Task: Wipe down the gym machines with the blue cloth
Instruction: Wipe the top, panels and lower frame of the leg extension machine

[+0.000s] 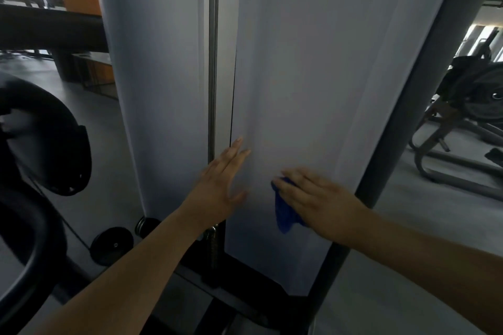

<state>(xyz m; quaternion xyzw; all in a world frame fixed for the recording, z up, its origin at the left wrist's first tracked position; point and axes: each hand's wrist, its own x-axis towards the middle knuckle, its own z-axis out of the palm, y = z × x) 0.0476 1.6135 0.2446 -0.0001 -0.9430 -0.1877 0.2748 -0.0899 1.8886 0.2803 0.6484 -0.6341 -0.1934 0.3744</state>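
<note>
here right hand (324, 198) presses blue cloth (285, 212) flat on white panel (313, 76); left hand (217, 185) fingers spread, beside steel rod (213, 62).

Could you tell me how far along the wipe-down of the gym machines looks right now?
Done: nothing can be confirmed; the white panel shows no visible wipe marks. In hand: the right hand presses the blue cloth flat against the panel's lower part, while the left hand rests open beside it. Left: apparently the machine with weight plates at right.
</note>
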